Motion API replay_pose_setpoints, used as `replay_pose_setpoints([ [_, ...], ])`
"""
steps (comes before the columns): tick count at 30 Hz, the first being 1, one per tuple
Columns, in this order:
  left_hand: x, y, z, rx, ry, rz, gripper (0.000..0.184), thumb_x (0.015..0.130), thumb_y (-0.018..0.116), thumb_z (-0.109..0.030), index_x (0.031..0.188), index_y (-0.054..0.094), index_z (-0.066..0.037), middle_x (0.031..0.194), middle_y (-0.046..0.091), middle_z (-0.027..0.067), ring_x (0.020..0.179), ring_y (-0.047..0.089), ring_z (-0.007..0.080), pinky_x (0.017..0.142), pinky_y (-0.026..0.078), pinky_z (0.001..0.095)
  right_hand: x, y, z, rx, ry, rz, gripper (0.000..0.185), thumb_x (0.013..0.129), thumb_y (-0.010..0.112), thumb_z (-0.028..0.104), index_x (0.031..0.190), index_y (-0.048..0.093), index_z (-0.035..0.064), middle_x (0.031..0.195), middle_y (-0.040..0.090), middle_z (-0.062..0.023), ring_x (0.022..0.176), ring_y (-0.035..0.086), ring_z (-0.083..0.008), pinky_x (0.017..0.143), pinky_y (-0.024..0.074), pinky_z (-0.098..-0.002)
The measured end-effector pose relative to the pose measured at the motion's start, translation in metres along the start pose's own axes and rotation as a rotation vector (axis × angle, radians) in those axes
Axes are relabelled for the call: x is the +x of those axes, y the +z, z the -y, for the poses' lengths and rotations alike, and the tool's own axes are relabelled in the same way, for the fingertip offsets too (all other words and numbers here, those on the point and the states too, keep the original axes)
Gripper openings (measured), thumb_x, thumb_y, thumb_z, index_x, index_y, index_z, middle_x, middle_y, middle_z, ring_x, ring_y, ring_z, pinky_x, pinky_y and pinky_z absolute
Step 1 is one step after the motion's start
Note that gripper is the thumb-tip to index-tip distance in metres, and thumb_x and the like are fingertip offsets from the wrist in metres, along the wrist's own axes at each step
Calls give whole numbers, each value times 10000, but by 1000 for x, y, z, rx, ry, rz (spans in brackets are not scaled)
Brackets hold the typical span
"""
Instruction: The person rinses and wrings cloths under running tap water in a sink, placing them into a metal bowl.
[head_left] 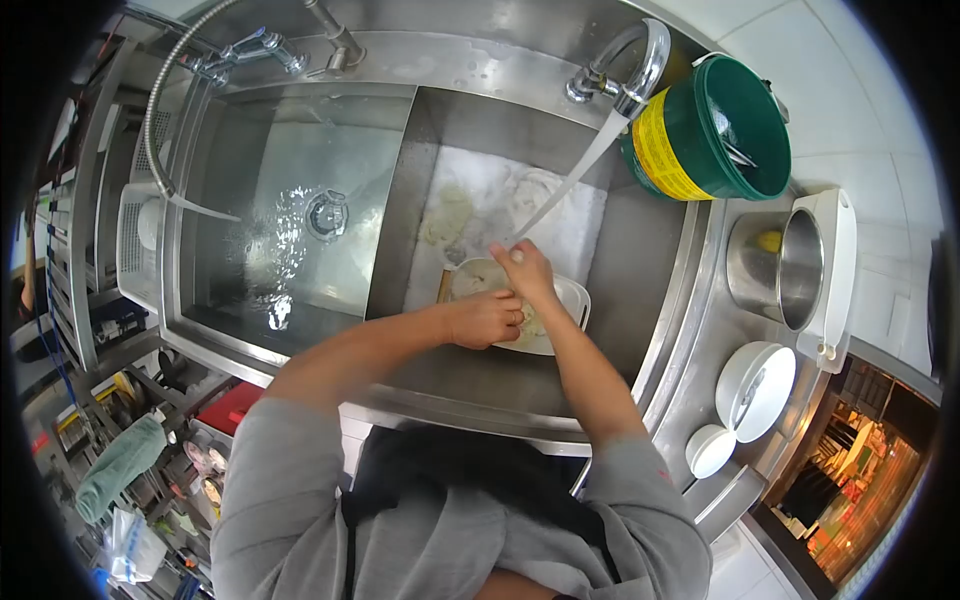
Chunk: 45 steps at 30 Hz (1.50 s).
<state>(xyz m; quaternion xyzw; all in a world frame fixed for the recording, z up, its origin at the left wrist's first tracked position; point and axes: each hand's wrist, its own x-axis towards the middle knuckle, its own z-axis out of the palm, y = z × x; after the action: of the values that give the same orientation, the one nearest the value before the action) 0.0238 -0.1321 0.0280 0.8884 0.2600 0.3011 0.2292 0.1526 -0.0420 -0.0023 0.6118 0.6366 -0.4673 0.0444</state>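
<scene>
In the right-hand sink basin, a white container [570,298] holds cloudy liquid with pale matter. My left hand [487,318] is over the container's near side, its fingers curled together; what they hold is hidden. My right hand [524,270] is closed at the container's far side, thumb uppermost, and its grip cannot be made out either. Running water [570,180] from the right faucet [640,75] falls in front of my right hand. A brownish strip, perhaps a handle [445,284], shows at the container's left end. White foamy water [470,175] lies behind.
The left basin [230,150] holds clear water, with a spray hose [153,130] running above it. A green bucket [745,130] with a yellow label stands at the back right. Along the right counter are a metal pot [752,265], a white bowl [757,385] and a smaller bowl [709,452].
</scene>
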Motion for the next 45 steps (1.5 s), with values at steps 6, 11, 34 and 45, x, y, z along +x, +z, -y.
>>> replay_pose_setpoints([
  [6, -36, 0, 64, 82, -779, -286, 149, 698, 620, 3, 781, 696, -95, 916, 644, 125, 933, 609, 351, 828, 516, 421, -48, 39, -71, -841, -505, 226, 730, 916, 617, 364, 1544, 244, 363, 1610, 200, -99, 1483, 145, -391, 1069, 257, -726],
  [11, -89, 54, 171, 368, -1156, 86, 189, 831, 624, -127, 977, 741, -156, 1129, 637, 174, 1091, 594, 356, 956, 499, 408, 6, 75, -82, -736, -296, 208, 685, 920, 595, 242, 1525, 300, 370, 1620, 201, -82, 1492, 141, -368, 1039, 256, -766],
  [34, 34, 39, 152, -1640, -1325, -1328, 336, 1013, 460, -345, 1137, 590, -62, 1064, 639, 102, 921, 621, 259, 820, 522, 394, 35, 4, 27, 674, -643, -587, 261, 804, 769, 266, 903, 659, 52, 885, 694, -119, 825, 662, -297, 762, 514, -393],
  [45, 40, -18, 116, -589, -1240, -776, 141, 980, 580, -146, 1111, 601, -101, 827, 622, 24, 755, 560, 107, 668, 464, 283, 55, -65, -14, 18, -36, -338, 406, 801, 719, 252, 1161, 668, 70, 1050, 715, -143, 1052, 658, -343, 904, 501, -424],
])
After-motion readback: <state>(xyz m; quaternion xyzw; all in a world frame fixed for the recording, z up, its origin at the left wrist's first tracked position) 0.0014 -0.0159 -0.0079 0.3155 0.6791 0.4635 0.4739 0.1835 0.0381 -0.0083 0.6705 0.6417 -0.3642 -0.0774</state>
